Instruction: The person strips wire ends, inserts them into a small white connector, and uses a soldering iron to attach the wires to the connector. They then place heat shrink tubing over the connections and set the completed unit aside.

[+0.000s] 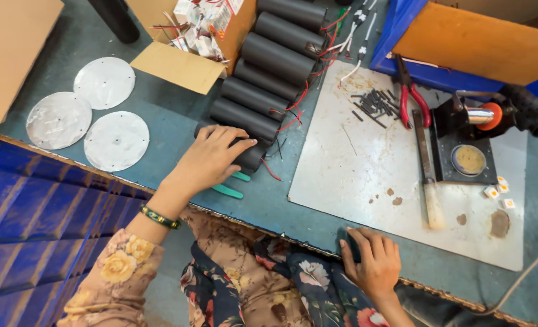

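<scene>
Left hand (pixel 211 160): fingers curled loosely over the nearest black cylinder (pixel 245 152) of a row, palm down; resting on it, not clearly clamped round it.
Black cylinder: under the left fingertips, at the near end of the row of black cylinders (pixel 269 66), red leads (pixel 299 100) trailing from its far side.
Right hand (pixel 375 263): fingers bent over the near table edge (pixel 293 233), pressing on a small dark object (pixel 349 242); whether it is gripped cannot be told.
Green-handled tool (pixel 229 189): just below the left palm, partly hidden.
Risk, roll: a loose hold could let the cylinder slip off the edge toward the lap.
Risk, snag: lifting may tug the red leads tangled beside the fingertips.
Risk, burn: the soldering iron stand (pixel 465 142) lies beyond the right fingers, well apart.
</scene>
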